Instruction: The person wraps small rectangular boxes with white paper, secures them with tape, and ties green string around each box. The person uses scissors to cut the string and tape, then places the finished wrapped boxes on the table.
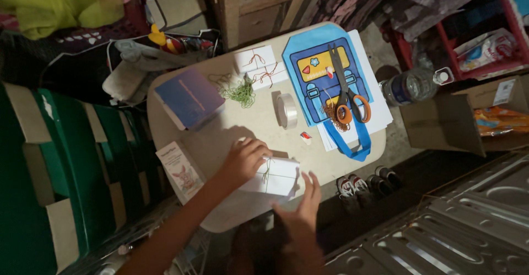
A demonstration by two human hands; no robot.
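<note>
A small white paper packet tied with thin string lies at the near edge of a beige table. My left hand lies curled on the packet's left side, fingers at the string. My right hand is just below the packet with its fingers stretched out and touching the near right edge. Two more white packets tied with reddish string lie at the far side. Close by are a tangle of green string, a roll of clear tape and orange-handled scissors, which rest on a blue backpack-shaped card.
A blue booklet and a leaflet lie on the table's left part. A water bottle, a cardboard box and shoes are to the right. Green seats stand at the left and a metal sheet at the lower right.
</note>
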